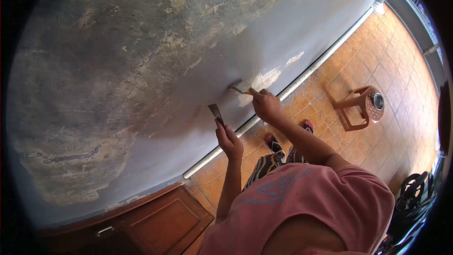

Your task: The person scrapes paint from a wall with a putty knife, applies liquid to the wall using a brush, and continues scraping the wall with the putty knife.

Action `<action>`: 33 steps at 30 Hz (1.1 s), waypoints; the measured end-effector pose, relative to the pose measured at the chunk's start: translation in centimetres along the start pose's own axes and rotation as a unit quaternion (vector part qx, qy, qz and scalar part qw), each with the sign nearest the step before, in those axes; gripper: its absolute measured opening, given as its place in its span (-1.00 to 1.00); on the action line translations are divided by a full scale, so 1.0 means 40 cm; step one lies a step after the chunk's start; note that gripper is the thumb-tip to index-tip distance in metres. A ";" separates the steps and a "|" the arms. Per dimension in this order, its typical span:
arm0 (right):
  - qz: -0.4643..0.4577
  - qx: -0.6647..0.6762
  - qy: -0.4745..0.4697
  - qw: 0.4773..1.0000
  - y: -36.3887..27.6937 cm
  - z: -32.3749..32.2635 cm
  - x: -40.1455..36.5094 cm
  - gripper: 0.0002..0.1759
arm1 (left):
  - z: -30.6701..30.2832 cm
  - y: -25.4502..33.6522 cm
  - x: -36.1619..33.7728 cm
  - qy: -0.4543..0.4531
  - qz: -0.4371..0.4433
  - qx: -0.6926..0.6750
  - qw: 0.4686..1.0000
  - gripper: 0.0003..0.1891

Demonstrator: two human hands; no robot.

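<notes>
My left hand (pixel 229 141) grips a metal scraper (pixel 216 112) by its handle, blade pointing up and held just off the grey wall (pixel 141 66). My right hand (pixel 266 105) holds a second scraper (pixel 239 89) whose blade presses against the wall beside a pale patch of bare plaster (pixel 263 81). The wall paint is flaked and stained over a wide area to the left. I wear a pink shirt and patterned trousers.
A white pipe (pixel 302 78) runs along the foot of the wall above an orange tiled floor (pixel 391 66). A brown plastic stool (pixel 361 107) lies on its side on the tiles. A wooden door (pixel 160 219) is at the lower left. Dark objects stand at the right edge.
</notes>
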State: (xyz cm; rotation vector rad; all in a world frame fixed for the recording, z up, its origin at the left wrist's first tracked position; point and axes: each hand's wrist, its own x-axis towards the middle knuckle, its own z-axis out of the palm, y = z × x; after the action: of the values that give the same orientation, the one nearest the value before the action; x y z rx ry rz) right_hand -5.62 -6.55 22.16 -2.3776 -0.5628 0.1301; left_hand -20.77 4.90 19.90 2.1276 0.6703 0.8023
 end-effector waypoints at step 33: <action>-0.047 0.089 0.269 0.958 -0.035 -0.329 0.083 -0.61 | -0.007 0.122 0.135 0.064 0.116 0.169 0.977 -0.31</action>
State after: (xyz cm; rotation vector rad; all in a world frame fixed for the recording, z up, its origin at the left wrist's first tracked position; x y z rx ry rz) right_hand 0.00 -12.08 33.29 -2.0800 -0.3770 -0.4766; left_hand -16.41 5.81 25.64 2.5120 0.6710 1.0167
